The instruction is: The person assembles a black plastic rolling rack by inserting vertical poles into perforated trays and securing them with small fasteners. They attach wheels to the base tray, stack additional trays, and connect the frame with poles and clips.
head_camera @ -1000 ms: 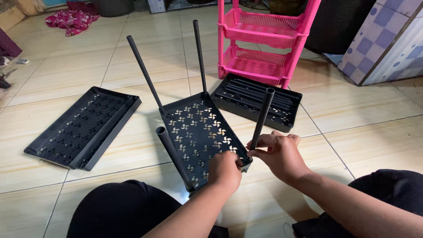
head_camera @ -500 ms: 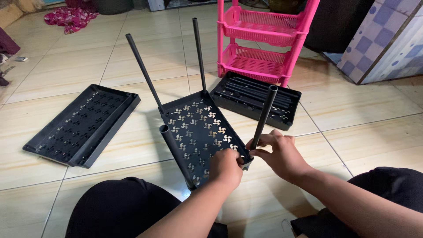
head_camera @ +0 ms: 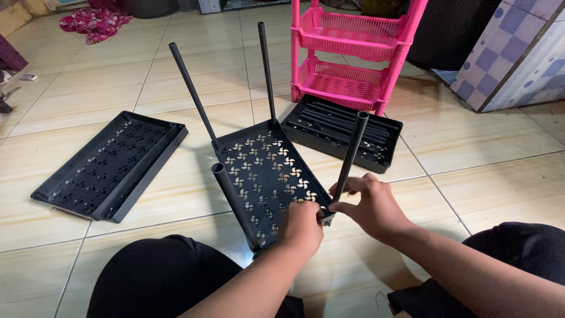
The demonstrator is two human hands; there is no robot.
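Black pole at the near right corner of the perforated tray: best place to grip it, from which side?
Probably low on the black pole, just above its socket in the perforated tray, from the right, where the right hand pinches it. It leans; the left hand steadies the tray corner.

This is a room in a home: a glossy beige tile floor serves as the work surface, with a pink plastic rack standing on it, a crumpled floral cloth left in a corner, and a checkered cabinet (purple and white) alongside.
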